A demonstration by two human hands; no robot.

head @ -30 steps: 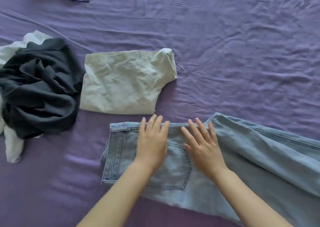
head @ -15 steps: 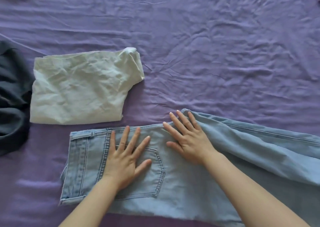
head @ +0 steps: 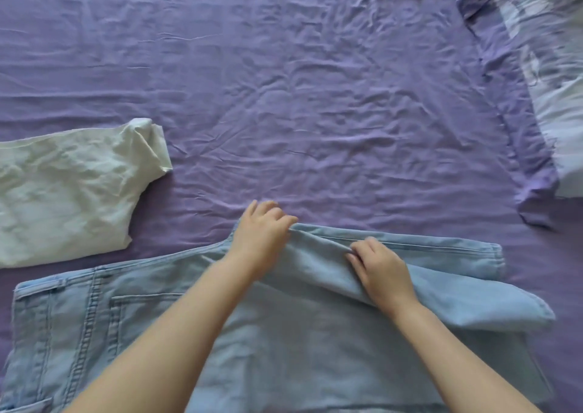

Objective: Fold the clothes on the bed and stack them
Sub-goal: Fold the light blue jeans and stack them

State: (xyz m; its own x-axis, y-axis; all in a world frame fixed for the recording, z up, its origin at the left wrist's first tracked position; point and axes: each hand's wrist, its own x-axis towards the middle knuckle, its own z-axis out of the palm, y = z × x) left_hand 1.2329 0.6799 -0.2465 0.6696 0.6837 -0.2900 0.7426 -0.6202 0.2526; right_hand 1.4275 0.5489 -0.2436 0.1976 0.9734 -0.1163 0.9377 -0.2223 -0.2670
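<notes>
On the bed (head: 315, 97), near its front edge, the jeans (head: 284, 333) lie flat with the waistband to the left and the legs running right. The left hand (head: 262, 232) grips the far edge of the upper leg, fingers curled over the seam. The right hand (head: 378, 270) pinches the same leg further along, where the cloth ridges up. The hands are apart, both clamped on denim.

The step in hand looks like squaring one leg over the other before the cross fold. The top leg sits askew, its hem short of the lower one at the right. The next move calls for drawing that leg flat and lining up the seams, then bringing the hems toward the waistband.

A folded white top (head: 69, 198) lies to the left, well apart from the jeans, and is probably where the stack will go. Its left side is cut off by the frame. The near edge of the jeans is hidden under the forearms, and the pillow (head: 555, 81) at the far right is blurred.
</notes>
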